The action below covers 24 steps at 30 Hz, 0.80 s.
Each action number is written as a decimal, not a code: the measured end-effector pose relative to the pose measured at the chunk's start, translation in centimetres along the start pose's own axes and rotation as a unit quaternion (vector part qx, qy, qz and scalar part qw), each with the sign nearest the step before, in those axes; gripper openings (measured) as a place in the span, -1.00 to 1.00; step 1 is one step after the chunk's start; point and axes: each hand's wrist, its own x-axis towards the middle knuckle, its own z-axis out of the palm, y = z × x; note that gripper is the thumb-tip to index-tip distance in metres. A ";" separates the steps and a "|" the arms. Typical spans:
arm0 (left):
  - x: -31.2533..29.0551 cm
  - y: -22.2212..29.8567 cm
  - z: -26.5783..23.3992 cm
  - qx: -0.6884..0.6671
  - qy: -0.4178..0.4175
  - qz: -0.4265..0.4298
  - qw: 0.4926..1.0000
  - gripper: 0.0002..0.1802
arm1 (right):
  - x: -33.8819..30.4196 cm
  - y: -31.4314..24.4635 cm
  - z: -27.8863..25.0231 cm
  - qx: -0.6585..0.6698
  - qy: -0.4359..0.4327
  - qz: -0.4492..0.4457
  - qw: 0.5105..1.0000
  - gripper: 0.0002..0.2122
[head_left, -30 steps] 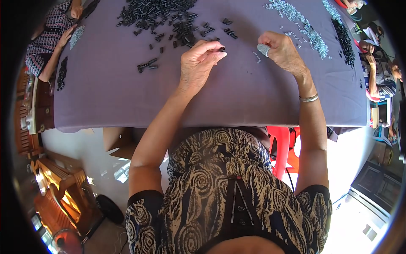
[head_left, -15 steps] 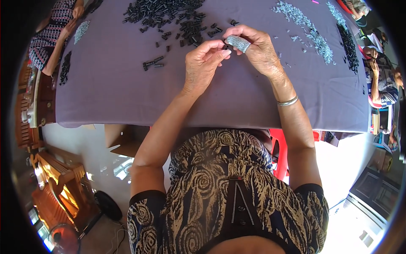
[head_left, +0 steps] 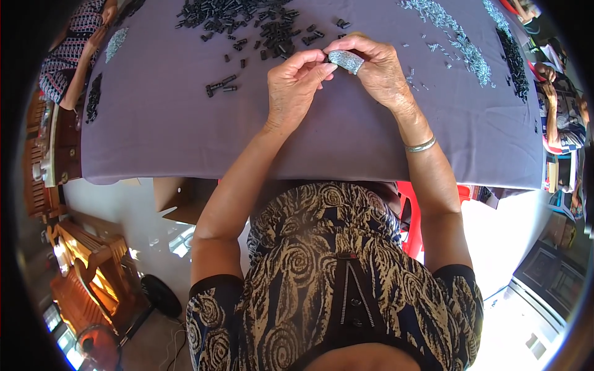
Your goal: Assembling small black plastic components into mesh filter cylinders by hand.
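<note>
Over the table my left hand [head_left: 294, 86] and my right hand [head_left: 380, 71] meet fingertip to fingertip. Between them is a small black cylindrical part [head_left: 326, 59], mostly covered by the fingers. My left hand pinches it between thumb and forefinger. My right thumb wears a grey speckled thumb cover [head_left: 345, 60] and presses toward the same part, with the forefinger curled over it. Beyond the hands lies a loose pile of black cylindrical parts [head_left: 272, 34]. Several more black parts [head_left: 221, 85] lie together left of my left hand.
A purplish-grey cloth [head_left: 185, 142] covers the table. Small clear pieces [head_left: 461, 46] are heaped at the right, beside a black pile [head_left: 515, 68]. Another person [head_left: 74, 52] sits at the left edge, and another [head_left: 560, 111] at the right. A red chair [head_left: 411, 222] shows below the table edge.
Both hands stay together, with small finger shifts around the black part. The black part is more hidden now. The whole view has shifted slightly.
</note>
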 end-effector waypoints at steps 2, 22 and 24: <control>0.0 0.0 -0.1 0.004 -0.001 -0.001 1.000 -0.81 | 0.0 0.1 0.2 -0.021 0.010 -0.030 0.999 -0.84; 2.5 0.9 -3.9 -0.015 0.123 0.083 0.989 -0.79 | -0.6 -0.1 1.7 -0.202 -0.071 -0.051 0.976 -0.82; 2.5 0.9 -3.7 -0.021 0.112 0.074 0.991 -0.78 | -0.8 0.0 2.5 -0.243 -0.091 -0.099 0.961 -0.80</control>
